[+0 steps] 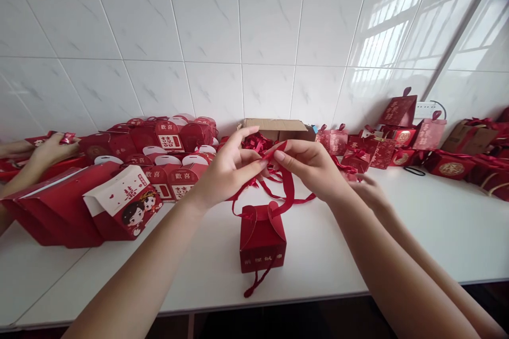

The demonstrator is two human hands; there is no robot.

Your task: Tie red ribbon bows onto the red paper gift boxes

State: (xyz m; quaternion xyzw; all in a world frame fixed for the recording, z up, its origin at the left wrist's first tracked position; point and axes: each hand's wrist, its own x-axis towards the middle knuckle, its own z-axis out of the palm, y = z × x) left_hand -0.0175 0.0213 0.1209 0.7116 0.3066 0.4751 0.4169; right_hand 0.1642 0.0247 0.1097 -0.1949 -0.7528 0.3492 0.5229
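A small red gift box (263, 243) with pale lettering stands on the white table in front of me, its twisted red cord hanging over the near side. Red ribbon (289, 190) runs from the top of the box up to my hands. My left hand (233, 169) pinches the ribbon between thumb and fingers, its index finger raised. Close beside it, my right hand (304, 161) grips the ribbon with thumb and forefinger, and a pointed end sticks up between the two hands. The fingertips partly hide the ribbon there.
Rows of red boxes (175, 175) and a box with cartoon figures (133, 204) sit at left. A cardboard carton (278, 128) and loose ribbons lie behind my hands. Finished-looking red boxes (449, 164) stand at right. Other people's hands reach in at far left (51, 153) and right (368, 190).
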